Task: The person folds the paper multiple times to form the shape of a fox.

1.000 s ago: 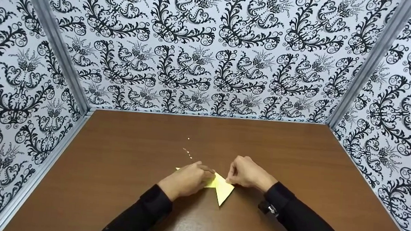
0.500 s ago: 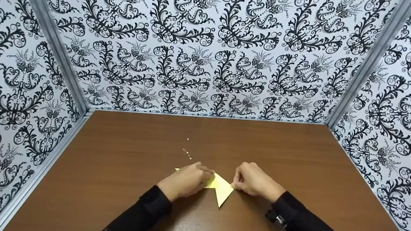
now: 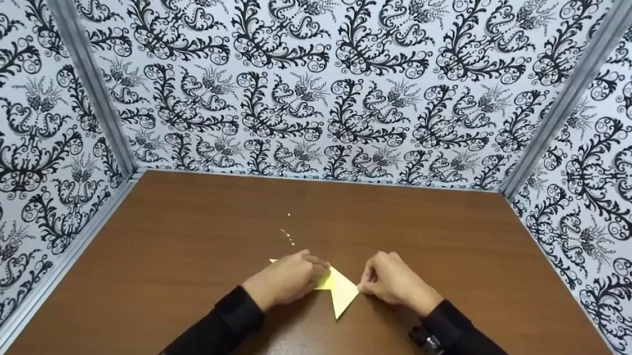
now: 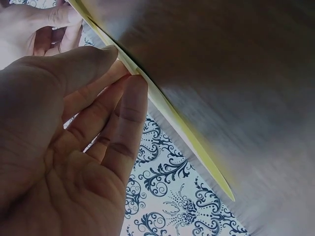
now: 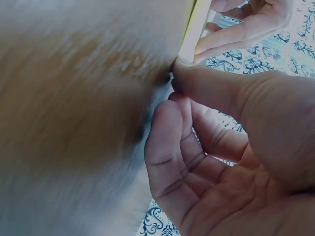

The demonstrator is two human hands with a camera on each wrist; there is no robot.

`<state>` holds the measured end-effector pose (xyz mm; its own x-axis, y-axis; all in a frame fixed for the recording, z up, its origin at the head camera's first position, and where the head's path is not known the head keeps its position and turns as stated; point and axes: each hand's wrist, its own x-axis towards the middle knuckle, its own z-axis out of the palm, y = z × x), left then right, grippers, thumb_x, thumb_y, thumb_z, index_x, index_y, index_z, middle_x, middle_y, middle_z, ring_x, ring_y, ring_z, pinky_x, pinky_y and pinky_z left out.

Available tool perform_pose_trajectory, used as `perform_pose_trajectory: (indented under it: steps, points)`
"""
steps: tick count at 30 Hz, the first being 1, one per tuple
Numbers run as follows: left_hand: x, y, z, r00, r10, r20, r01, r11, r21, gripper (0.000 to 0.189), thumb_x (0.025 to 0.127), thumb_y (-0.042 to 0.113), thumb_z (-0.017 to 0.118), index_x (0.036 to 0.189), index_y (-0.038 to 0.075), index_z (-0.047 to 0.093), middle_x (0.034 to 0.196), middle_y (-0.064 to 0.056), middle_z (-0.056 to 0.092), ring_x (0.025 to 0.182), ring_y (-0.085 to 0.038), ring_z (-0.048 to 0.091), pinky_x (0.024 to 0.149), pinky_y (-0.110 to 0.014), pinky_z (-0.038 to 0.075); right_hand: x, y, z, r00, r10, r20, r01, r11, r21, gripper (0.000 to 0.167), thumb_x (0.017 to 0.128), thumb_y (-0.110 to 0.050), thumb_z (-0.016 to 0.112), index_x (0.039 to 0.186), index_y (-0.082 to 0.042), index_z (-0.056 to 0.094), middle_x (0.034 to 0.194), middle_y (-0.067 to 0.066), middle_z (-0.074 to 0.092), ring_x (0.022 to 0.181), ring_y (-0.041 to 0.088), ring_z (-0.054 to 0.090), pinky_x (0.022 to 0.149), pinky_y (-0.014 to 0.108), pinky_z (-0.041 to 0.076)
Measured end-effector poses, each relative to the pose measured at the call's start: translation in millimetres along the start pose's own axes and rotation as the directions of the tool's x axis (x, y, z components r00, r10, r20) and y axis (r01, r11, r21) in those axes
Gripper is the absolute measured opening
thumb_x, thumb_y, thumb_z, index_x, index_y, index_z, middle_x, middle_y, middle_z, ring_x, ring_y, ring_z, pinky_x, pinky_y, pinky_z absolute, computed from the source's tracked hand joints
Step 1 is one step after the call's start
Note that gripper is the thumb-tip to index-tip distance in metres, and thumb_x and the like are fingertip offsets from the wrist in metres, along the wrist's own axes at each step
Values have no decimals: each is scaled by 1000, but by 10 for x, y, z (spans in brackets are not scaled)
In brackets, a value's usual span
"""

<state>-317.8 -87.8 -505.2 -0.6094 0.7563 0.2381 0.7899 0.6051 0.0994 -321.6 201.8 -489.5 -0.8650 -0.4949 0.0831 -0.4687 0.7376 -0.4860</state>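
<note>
A folded sheet of yellow paper [image 3: 341,292] lies on the table, with a pointed flap towards the near side. My left hand [image 3: 288,277] covers its left part, and the fingers press it down. In the left wrist view the thumb and fingertips of the left hand [image 4: 93,113] touch the thin, layered paper [image 4: 187,132] from above. At the right corner of the paper is my right hand [image 3: 392,279], thumb and bent forefinger pinched together. The right wrist view has the thumb of the right hand [image 5: 221,132] at the end of the paper strip [image 5: 194,34].
Small white specks [image 3: 289,236] lie on the brown wooden table [image 3: 206,214] beyond the left hand. Patterned black-and-white walls [image 3: 323,88] enclose the table at the back and on both sides, with grey metal posts [image 3: 570,101] at the corners.
My right hand has moved slightly right and towards me, along the paper's edge to its right corner. The left hand and the paper have stayed in place.
</note>
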Motion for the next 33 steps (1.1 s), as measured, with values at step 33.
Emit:
perform_pose_trajectory:
  steps: [33]
  points:
    - [20,-60,26,995,88,-47,-91,994,-63,13,103,-3,82,111,6,85,134,-13,87,133,-25,82,112,-52,67,272,-213,238,987,-128,-96,132,991,30,8,91,2,93,92,-7,94,92,6,90,76,7,75,65,20,57]
